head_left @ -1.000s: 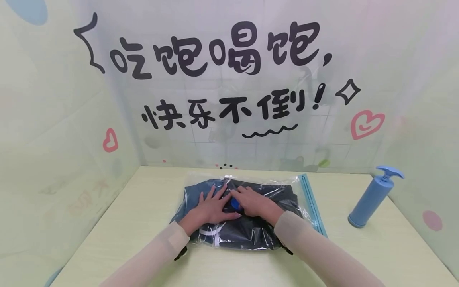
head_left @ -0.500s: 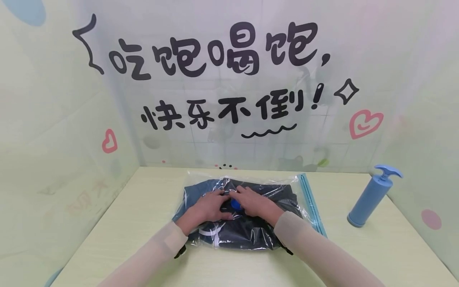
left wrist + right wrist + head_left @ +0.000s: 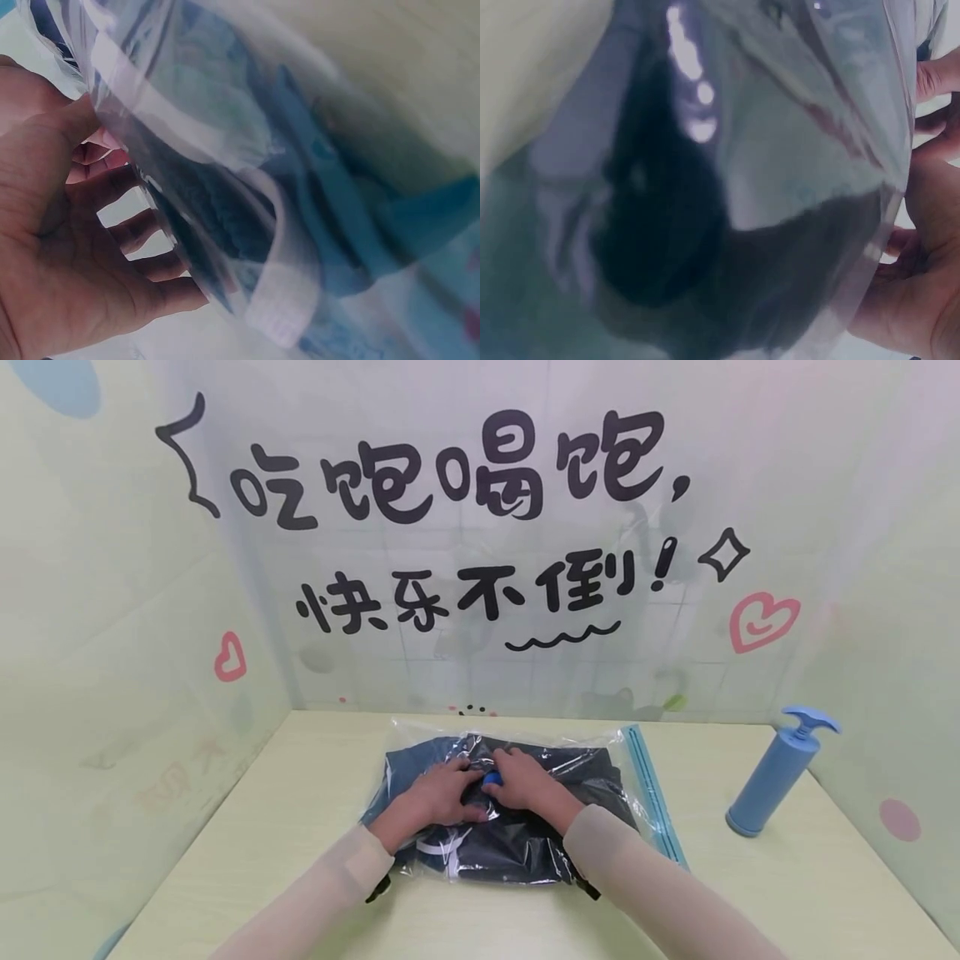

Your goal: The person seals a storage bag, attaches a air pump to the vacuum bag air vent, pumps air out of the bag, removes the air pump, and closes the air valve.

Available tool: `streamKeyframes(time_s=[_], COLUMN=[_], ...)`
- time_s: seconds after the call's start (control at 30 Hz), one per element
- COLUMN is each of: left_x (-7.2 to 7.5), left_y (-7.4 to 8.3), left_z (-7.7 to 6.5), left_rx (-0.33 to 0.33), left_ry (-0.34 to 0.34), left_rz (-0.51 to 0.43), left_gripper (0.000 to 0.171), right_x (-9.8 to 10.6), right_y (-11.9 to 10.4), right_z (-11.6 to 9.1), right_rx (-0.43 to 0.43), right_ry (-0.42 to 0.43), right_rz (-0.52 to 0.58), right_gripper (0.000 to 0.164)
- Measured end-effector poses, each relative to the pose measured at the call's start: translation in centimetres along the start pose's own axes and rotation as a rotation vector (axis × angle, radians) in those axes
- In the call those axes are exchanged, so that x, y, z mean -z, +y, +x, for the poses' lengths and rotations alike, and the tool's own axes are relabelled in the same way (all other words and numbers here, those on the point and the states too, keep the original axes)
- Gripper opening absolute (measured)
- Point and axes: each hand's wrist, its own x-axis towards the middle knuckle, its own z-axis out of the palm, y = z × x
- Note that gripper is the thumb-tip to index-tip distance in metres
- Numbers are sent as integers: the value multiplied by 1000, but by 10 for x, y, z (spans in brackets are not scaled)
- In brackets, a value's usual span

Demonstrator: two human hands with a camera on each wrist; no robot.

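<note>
A clear plastic vacuum storage bag (image 3: 513,864) lies on the table, packed with dark and blue folded clothes. Near its middle sits a round blue valve cap (image 3: 492,777). My right hand (image 3: 528,783) holds this cap between thumb and fingers, partly covering it. Just left of the cap, my left hand (image 3: 441,793) rests on the bag, its thumb and fingers spread apart with the tips on the plastic. The left wrist view shows the left fingers (image 3: 154,264) fairly straight against the film, beside a white band (image 3: 289,281) on the clothing inside.
A blue hand pump (image 3: 772,785) with a T-shaped handle stands on the table (image 3: 247,827) at the right. The bag's teal zip strip (image 3: 651,789) runs along its right side. Printed curtains with black lettering enclose the table at the back and sides.
My left hand has drawn in its outstretched fingers and bent them on the bag. My right thumb has moved up against the blue cap, and the right forearm has shifted slightly left.
</note>
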Motion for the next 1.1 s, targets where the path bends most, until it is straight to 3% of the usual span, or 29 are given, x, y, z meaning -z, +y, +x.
streamKeyframes(time_s=[0.17,0.47,0.73,0.83,0.97,1.1], left_x=[-1,-2,-2,-1,0,-1], left_y=[1,1,-1,-1,0,-1], left_z=[-1,-1,0,-1,-2,-2], left_rx=[18,17,24,27,23,20], left_ry=[-4,-10,-22,-25,-25,-22], left_rz=[-15,-22,-35,-39,-45,-45], left_gripper=[74,75,75,75,74,73], right_x=[-2,-5,-2,-1,0,0], right_y=[-4,-5,-7,-6,-4,-2], right_z=[-1,-4,0,2,1,-2], right_rx=[-49,-29,29,66,135,205], right_ry=[40,53,-26,-46,-38,-13], right_rz=[-33,-68,-146,-163,-184,-227], right_gripper=[36,38,43,35,30,37])
